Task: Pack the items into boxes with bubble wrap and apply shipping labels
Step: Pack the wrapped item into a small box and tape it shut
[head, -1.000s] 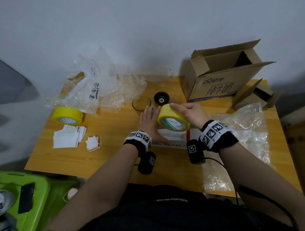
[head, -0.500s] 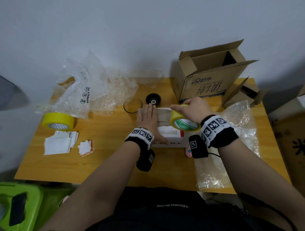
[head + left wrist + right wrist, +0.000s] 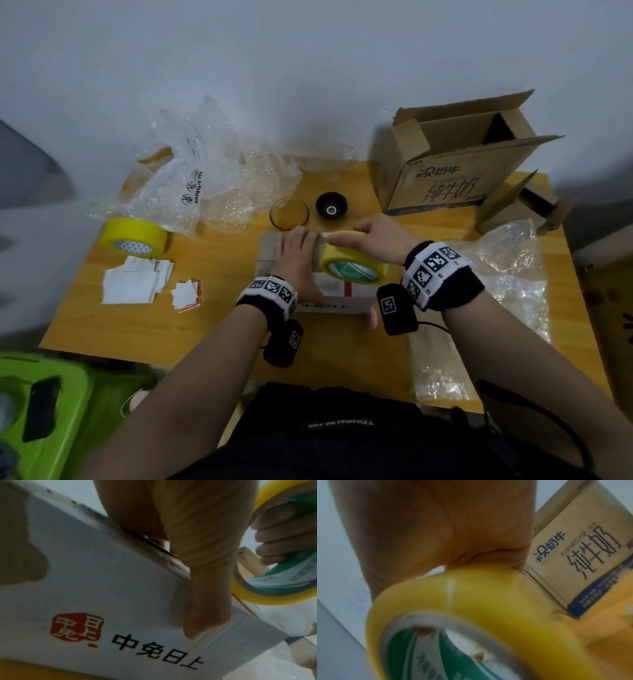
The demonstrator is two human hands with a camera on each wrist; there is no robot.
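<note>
A small white box with black Chinese print lay near the middle of the wooden desk, toward its front edge. The left hand rested flat on the box's top, fingers straight and close together, pointing to the desk's back edge; the left wrist view showed the thumb lying down the printed white side. The right hand gripped a yellow tape roll over the right part of the box, thumb across the outer band and fingers curled through its green-printed core. The roll was tilted, its open face turned toward the person.

Just behind the box stood a clear glass dish and a small black round object. A large open cardboard carton sat at the back right corner, a smaller cardboard box beside it. Bubble wrap was heaped along the back left, and another sheet covered the right edge. A second yellow tape roll lay near the left edge, with white paper labels and a smaller stack of slips in front of it.
</note>
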